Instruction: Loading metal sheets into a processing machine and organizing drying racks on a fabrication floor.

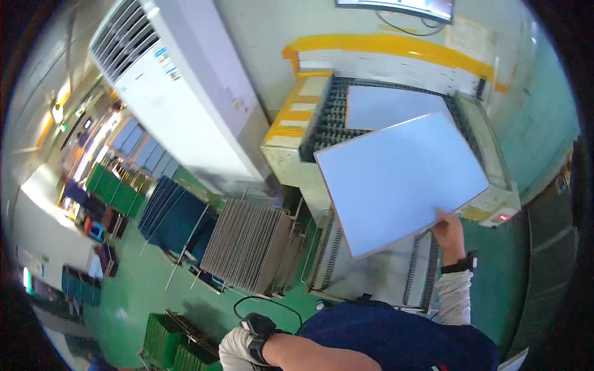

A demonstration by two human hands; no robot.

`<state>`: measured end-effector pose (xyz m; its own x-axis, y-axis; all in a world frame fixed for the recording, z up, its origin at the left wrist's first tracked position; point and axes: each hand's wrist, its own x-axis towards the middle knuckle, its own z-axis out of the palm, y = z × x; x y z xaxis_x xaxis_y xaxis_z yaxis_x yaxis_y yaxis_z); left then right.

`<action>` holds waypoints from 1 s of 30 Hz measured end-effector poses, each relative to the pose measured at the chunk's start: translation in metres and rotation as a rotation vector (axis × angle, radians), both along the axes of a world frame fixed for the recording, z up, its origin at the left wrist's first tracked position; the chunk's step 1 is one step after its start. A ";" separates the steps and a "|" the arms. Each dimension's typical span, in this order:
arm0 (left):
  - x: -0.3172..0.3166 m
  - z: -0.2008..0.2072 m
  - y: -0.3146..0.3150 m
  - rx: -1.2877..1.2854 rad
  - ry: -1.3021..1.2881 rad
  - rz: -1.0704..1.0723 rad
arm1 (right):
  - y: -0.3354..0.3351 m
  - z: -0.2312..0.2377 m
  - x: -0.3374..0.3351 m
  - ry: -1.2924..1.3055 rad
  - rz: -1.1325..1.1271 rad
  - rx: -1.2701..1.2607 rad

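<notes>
My right hand (pixel 449 235) grips the near right edge of a flat, pale blue-white panel (pixel 402 179) with a thin brownish rim. The panel is tilted, its far part over the dark roller bed of a machine (pixel 318 117). A second pale panel (pixel 393 106) lies on those rollers, partly covered by the held one. My left hand (pixel 331 353) is bent across my body at the lower edge, next to my dark blue clothing; its fingers are out of sight. Below the held panel stands a rack (pixel 377 278) with coil-like slotted sides.
Left of the slotted rack, a rack of closely spaced brownish panels (pixel 244 244) stands beside dark blue-green panels (pixel 170 213). Green racks (pixel 164 340) stand at lower left. A tall white air conditioner (pixel 185 105) is by the wall. A screen (pixel 402 7) hangs above the machine.
</notes>
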<state>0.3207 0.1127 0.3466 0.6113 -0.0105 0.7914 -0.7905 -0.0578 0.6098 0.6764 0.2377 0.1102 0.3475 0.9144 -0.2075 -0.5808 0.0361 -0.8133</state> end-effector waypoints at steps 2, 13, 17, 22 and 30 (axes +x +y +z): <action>0.002 0.004 0.002 0.008 0.002 -0.001 | -0.004 0.015 -0.017 0.157 -0.006 -0.032; 0.001 0.001 0.015 -0.012 0.109 -0.055 | 0.010 -0.063 0.002 0.434 -0.028 -0.039; 0.008 0.016 0.012 -0.204 0.047 0.048 | 0.023 -0.049 -0.020 0.421 -0.087 -0.073; 0.009 0.007 0.022 -0.031 0.277 -0.054 | 0.043 -0.063 -0.017 0.414 -0.161 -0.109; 0.013 0.004 0.031 0.008 0.244 -0.126 | 0.064 -0.051 -0.026 0.368 0.012 -0.168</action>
<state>0.3339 0.1440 0.3511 0.7774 -0.1041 0.6204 -0.6214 0.0262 0.7830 0.6501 0.3013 0.0595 0.2117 0.8605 -0.4634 -0.8338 -0.0884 -0.5449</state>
